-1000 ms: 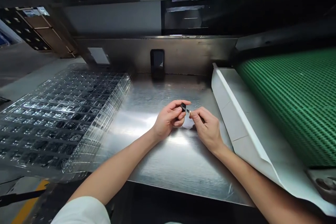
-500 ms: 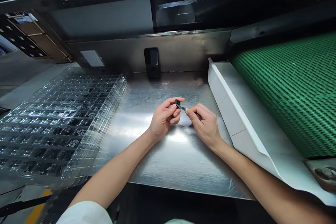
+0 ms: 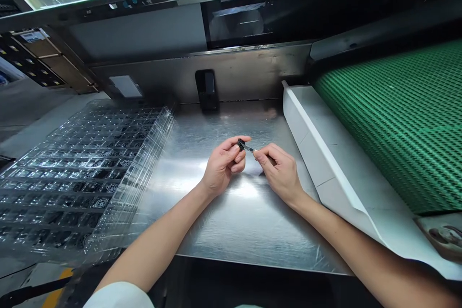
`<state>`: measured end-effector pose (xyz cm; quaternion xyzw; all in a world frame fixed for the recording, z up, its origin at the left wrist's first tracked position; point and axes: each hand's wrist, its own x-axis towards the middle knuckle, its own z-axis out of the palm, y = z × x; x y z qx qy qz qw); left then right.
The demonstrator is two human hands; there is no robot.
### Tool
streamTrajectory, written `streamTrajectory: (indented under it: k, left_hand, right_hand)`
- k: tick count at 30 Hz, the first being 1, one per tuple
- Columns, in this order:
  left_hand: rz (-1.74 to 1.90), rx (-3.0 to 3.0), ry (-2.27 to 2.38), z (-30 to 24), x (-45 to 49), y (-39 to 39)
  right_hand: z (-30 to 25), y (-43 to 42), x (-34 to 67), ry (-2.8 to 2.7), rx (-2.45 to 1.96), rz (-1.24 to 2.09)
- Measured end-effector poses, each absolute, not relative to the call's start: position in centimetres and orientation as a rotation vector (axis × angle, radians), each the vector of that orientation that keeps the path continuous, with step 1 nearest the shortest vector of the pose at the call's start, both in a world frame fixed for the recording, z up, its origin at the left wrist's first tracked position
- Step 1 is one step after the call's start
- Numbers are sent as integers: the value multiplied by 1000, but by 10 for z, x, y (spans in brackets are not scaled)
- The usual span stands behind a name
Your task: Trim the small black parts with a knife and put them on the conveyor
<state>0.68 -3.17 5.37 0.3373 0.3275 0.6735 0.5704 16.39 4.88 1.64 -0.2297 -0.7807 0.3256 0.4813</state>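
Note:
Above the middle of the steel table (image 3: 216, 231), my left hand (image 3: 224, 163) is closed, pinching a small black part (image 3: 241, 144) between thumb and fingers. My right hand (image 3: 279, 168) is closed too, gripping a thin, dark blade-like tool (image 3: 249, 148) that looks like a small knife. The tool's pointed tip reaches the black part; whether it touches or lies just in front I cannot tell. Fingers hide most of the part and the tool's rear end.
Stacked clear plastic trays (image 3: 72, 178) holding black parts stand on the left. A black phone-like device (image 3: 207, 89) leans on the back wall. To the right, a white guard rail (image 3: 325, 173) borders a green conveyor belt (image 3: 404, 120). A white card (image 3: 125, 86) is at the back left.
The view has shifted slightly. Both hands keep their grips, and the black part appears turned a little in my left fingers, with the tool tip still at it.

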Motion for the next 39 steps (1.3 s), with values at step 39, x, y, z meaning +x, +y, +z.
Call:
streamTrajectory:
  k: [39]
  left_hand:
    - [1412,825,788,37,18,-27]
  right_hand:
    - [20,42,168,-1957,-915,761]
